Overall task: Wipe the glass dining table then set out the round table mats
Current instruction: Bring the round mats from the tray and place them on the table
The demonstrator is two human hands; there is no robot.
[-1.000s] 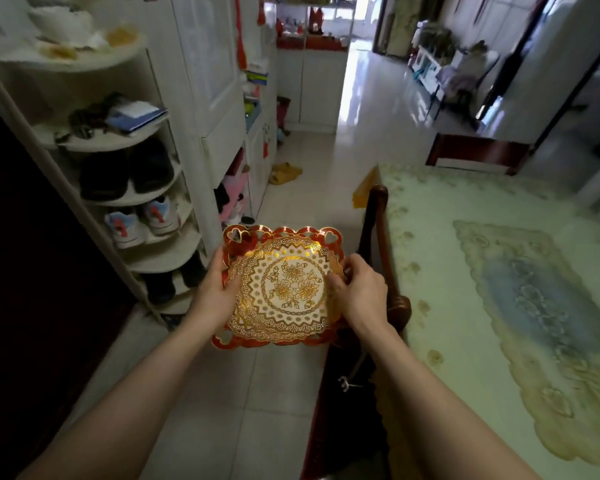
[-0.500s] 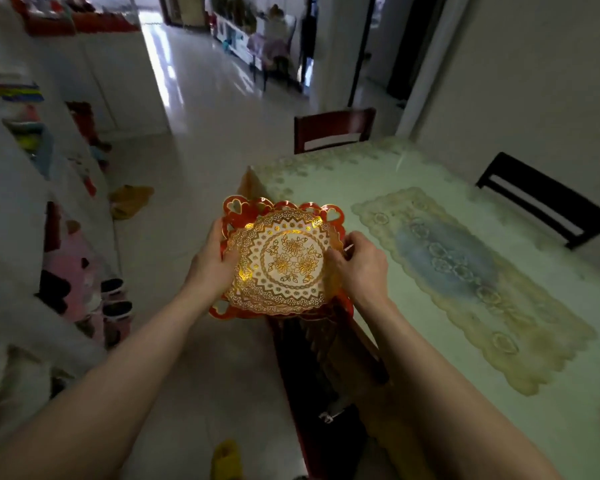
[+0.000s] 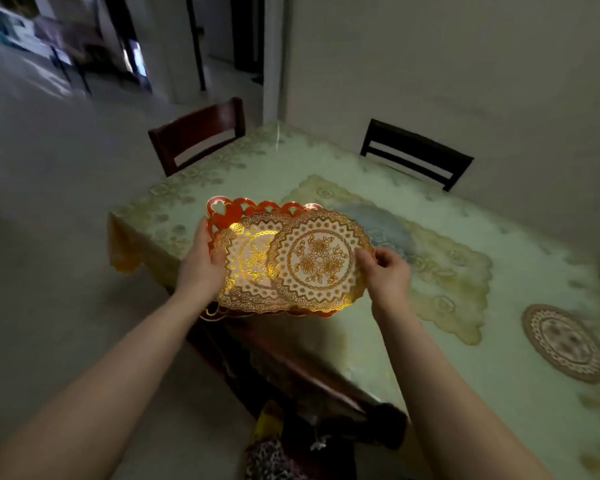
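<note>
Left hand (image 3: 201, 268): clamped on left edge of stacked gold lace round mats (image 3: 250, 268) atop a red heart-rimmed mat (image 3: 222, 211).
Right hand (image 3: 387, 271): pinching top gold round mat (image 3: 317, 259), slid right.
Glass dining table (image 3: 378, 344): beneath; another round mat (image 3: 565, 342) lies far right.

— What are you wearing on your arms?

— Nothing that shows. Both your forearms are bare from the bottom edge of the view up to the wrists, with no sleeve or cuff in sight.

— And on your hands?

— Your left hand (image 3: 201, 268) and right hand (image 3: 388, 271) are bare too: no gloves, no rings, no watch or band at either wrist. Your nails look short and plain.
</note>
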